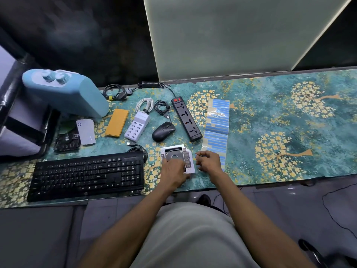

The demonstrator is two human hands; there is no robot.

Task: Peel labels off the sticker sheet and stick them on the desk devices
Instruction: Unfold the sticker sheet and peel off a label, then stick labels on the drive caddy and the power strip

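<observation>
Pressing on a small white box [177,156] at lower centre, the left hand [173,171] lies flat, fingers straight. Just right of it, the right hand [207,161] seems to pinch a peeled label. Beyond it the sticker sheet [217,128] runs lengthwise up the table [289,122].

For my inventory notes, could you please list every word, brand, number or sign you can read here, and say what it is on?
No text can be read with certainty.
Keyboard: key legends and a small round logo on the front edge, too small to read.
White box under the left hand: blurred print.
Power strip: socket markings, illegible.
Sticker sheet: blue labels, no legible print.
</observation>
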